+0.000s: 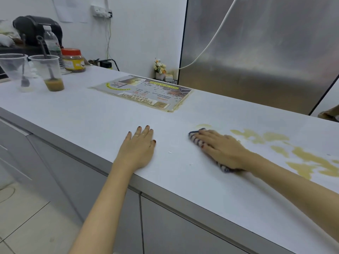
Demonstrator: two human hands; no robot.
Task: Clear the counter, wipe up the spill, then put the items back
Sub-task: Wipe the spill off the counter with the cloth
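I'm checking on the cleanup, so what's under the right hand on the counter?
A striped cloth lies under the right hand, with its two ends poking out. The hand covers the cloth's middle, so anything wet beneath it cannot be seen.

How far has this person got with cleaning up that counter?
Clearing looks done: the two cups and jar stand at the counter's far left, away from the spill. In hand: the right hand presses a striped cloth at the spill's left end; the left hand rests flat. Left: most yellowish patches, then returning the items.
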